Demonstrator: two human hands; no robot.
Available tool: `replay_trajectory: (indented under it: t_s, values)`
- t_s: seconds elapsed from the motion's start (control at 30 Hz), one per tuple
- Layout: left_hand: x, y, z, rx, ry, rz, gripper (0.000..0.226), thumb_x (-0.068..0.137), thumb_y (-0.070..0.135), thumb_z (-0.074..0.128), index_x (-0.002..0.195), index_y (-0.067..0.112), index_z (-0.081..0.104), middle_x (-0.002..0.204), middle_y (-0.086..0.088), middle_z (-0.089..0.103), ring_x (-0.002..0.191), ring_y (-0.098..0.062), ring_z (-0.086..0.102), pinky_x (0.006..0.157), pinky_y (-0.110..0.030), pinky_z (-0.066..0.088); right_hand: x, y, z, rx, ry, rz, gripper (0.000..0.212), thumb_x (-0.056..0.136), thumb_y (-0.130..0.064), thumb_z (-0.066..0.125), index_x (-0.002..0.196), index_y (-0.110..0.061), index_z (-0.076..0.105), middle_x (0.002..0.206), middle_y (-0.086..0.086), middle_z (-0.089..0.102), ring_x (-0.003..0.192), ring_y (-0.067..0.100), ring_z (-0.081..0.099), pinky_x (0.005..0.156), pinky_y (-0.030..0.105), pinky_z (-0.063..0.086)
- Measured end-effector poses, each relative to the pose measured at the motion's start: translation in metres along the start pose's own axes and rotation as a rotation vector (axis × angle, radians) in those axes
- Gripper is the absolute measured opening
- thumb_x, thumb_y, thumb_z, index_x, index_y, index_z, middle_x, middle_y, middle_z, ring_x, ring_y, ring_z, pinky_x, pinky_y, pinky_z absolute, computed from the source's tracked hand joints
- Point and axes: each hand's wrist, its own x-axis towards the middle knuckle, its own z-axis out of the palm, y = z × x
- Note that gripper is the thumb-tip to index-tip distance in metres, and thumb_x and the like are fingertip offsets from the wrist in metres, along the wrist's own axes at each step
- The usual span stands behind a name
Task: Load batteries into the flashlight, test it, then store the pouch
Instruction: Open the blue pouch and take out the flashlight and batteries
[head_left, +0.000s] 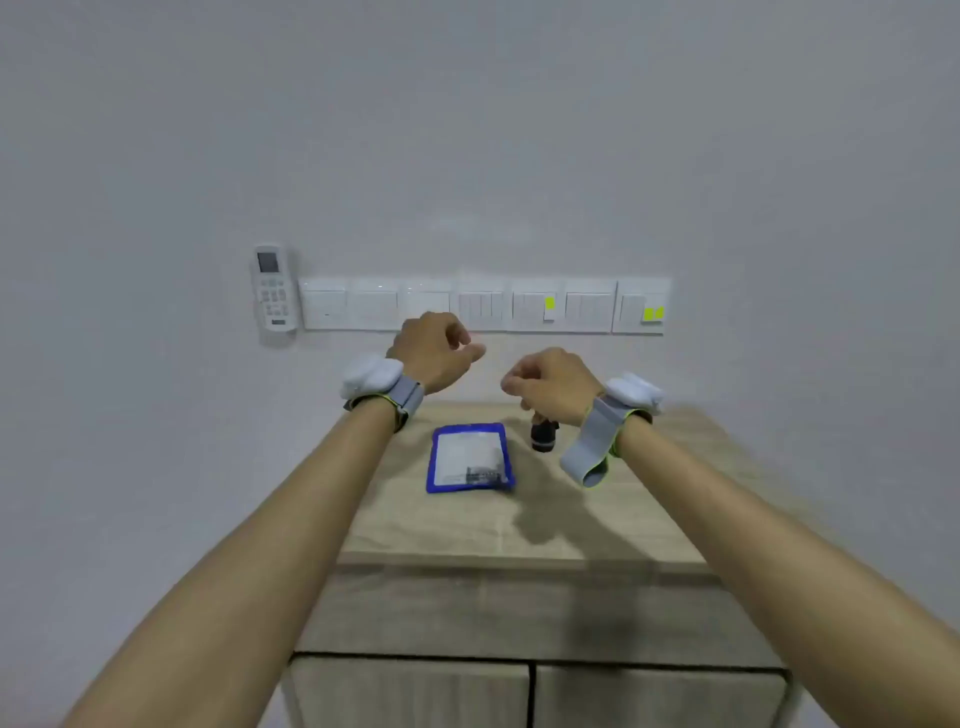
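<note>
A blue-edged pouch with a clear window lies flat on the wooden cabinet top. Just to its right stands a small black flashlight, its top hidden behind my right wrist. Both hands hover in the air above the back of the cabinet. My left hand is up and left of the pouch, fingers loosely curled, thumb apart, holding nothing. Above the flashlight, my right hand has its fingers curled in to the thumb, and I see nothing in it. Each wrist wears a grey band with a white unit.
On the white wall behind are a row of white switch plates, some with yellow-green stickers, and a white remote control in a holder. Below the cabinet top are two wooden doors.
</note>
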Motion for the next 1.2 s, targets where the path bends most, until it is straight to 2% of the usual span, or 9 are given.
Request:
replay_trajectory:
  t_s: [0.17, 0.27, 0.4, 0.53, 0.67, 0.77, 0.83, 1.1, 1.2]
  values:
    - [-0.021, -0.035, 0.031, 0.129, -0.261, -0.183, 0.03, 0.08, 0.042, 0.07, 0.084, 0.012, 0.071, 0.084, -0.002, 0.067, 0.082, -0.021, 0.061, 0.073, -0.031, 0.05, 0.001, 0.031, 0.052, -0.221, -0.117, 0.174, 0.029, 0.088, -0.028, 0.057, 0.068, -0.006, 0.056, 0.066, 0.009, 0.053, 0.068, 0.026, 0.051, 0.066, 0.032, 0.045]
    - [-0.028, -0.054, 0.047, 0.299, -0.317, -0.321, 0.043, 0.082, 0.048, 0.062, 0.065, 0.011, 0.051, 0.063, -0.004, 0.053, 0.064, -0.025, 0.052, 0.057, -0.029, 0.041, 0.002, 0.044, 0.071, -0.25, -0.081, 0.187, 0.029, 0.086, -0.033, 0.057, 0.065, -0.015, 0.049, 0.06, 0.003, 0.051, 0.059, 0.024, 0.052, 0.06, 0.03, 0.044]
    - [-0.034, -0.069, 0.065, 0.405, -0.317, -0.383, 0.047, 0.09, 0.052, 0.049, 0.07, 0.01, 0.052, 0.079, -0.008, 0.063, 0.08, -0.028, 0.063, 0.075, -0.034, 0.051, 0.005, 0.049, 0.079, -0.247, -0.04, 0.233, 0.037, 0.089, -0.035, 0.055, 0.059, -0.016, 0.042, 0.055, 0.001, 0.047, 0.05, 0.019, 0.045, 0.056, 0.028, 0.04]
    - [-0.028, -0.069, 0.069, 0.276, -0.312, -0.465, 0.042, 0.091, 0.046, 0.051, 0.079, 0.006, 0.055, 0.094, -0.012, 0.066, 0.084, -0.029, 0.061, 0.073, -0.033, 0.046, 0.01, 0.046, 0.081, -0.277, -0.046, 0.282, 0.039, 0.094, -0.027, 0.051, 0.059, -0.013, 0.039, 0.059, 0.002, 0.045, 0.066, 0.024, 0.05, 0.064, 0.029, 0.04]
    - [-0.026, -0.066, 0.06, -0.051, -0.334, -0.599, 0.025, 0.091, 0.026, 0.054, 0.086, 0.001, 0.053, 0.082, -0.011, 0.059, 0.072, -0.027, 0.056, 0.061, -0.029, 0.04, 0.01, 0.048, 0.079, -0.243, -0.05, 0.3, 0.03, 0.093, -0.017, 0.053, 0.064, -0.012, 0.045, 0.064, 0.002, 0.049, 0.074, 0.024, 0.052, 0.058, 0.027, 0.039]
    - [-0.022, -0.065, 0.057, -0.185, -0.332, -0.647, 0.017, 0.087, 0.018, 0.055, 0.087, 0.001, 0.051, 0.084, -0.015, 0.057, 0.071, -0.03, 0.054, 0.064, -0.032, 0.039, 0.011, 0.049, 0.075, -0.171, -0.074, 0.287, 0.009, 0.088, -0.015, 0.058, 0.085, -0.008, 0.063, 0.091, 0.012, 0.063, 0.083, 0.026, 0.054, 0.077, 0.035, 0.049]
    - [-0.022, -0.063, 0.055, -0.235, -0.324, -0.675, 0.013, 0.085, 0.012, 0.054, 0.078, 0.003, 0.048, 0.073, -0.013, 0.051, 0.061, -0.026, 0.045, 0.064, -0.035, 0.036, 0.012, 0.051, 0.078, -0.103, -0.051, 0.293, 0.017, 0.086, -0.013, 0.062, 0.1, -0.007, 0.068, 0.105, 0.015, 0.067, 0.096, 0.031, 0.061, 0.089, 0.037, 0.05]
    - [-0.025, -0.06, 0.04, -0.389, -0.26, -0.747, 0.023, 0.089, 0.016, 0.063, 0.073, 0.009, 0.049, 0.061, -0.007, 0.047, 0.049, -0.019, 0.041, 0.043, -0.018, 0.034, 0.008, 0.054, 0.082, 0.13, 0.118, 0.27, 0.027, 0.082, 0.001, 0.058, 0.073, -0.025, 0.059, 0.089, 0.004, 0.064, 0.092, 0.027, 0.065, 0.084, 0.033, 0.054]
    - [-0.023, -0.057, 0.03, -0.413, -0.149, -0.613, 0.011, 0.085, 0.015, 0.067, 0.084, 0.008, 0.059, 0.077, -0.009, 0.057, 0.073, -0.022, 0.053, 0.059, -0.027, 0.043, 0.005, 0.05, 0.076, 0.206, 0.176, 0.209, 0.026, 0.08, -0.001, 0.058, 0.072, -0.026, 0.054, 0.085, 0.002, 0.064, 0.088, 0.028, 0.067, 0.073, 0.032, 0.055]
